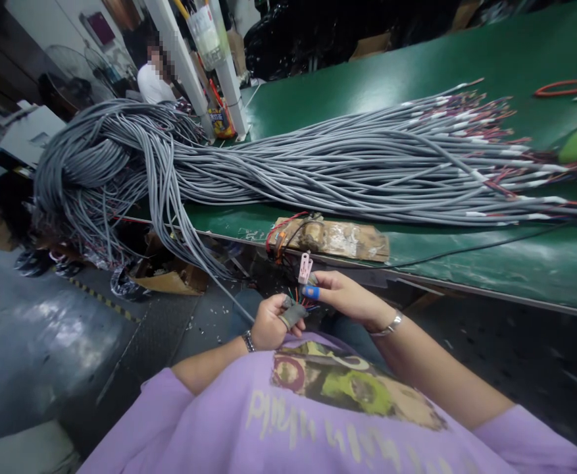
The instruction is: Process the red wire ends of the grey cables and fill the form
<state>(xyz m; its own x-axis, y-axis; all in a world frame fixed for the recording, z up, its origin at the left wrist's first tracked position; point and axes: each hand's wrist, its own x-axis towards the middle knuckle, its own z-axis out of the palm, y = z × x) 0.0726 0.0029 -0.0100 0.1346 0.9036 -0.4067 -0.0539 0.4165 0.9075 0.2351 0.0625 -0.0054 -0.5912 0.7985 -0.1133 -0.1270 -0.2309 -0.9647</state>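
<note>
My left hand is closed round the end of a grey cable, with grey wrapping on its thumb. Thin coloured wires fan out from that end between my two hands. My right hand is closed in a pinch at these wires, blue tape round one finger; its fingertips are partly hidden. Just above those fingertips is a small pale pink clip-like piece, at the front of a worn wooden board. Whether my fingers touch the pink piece I cannot tell.
A thick bundle of grey cables lies along the green table and hangs over its left end. White posts stand behind it. An orange loop lies far right. An open cardboard box is below; a person sits further back.
</note>
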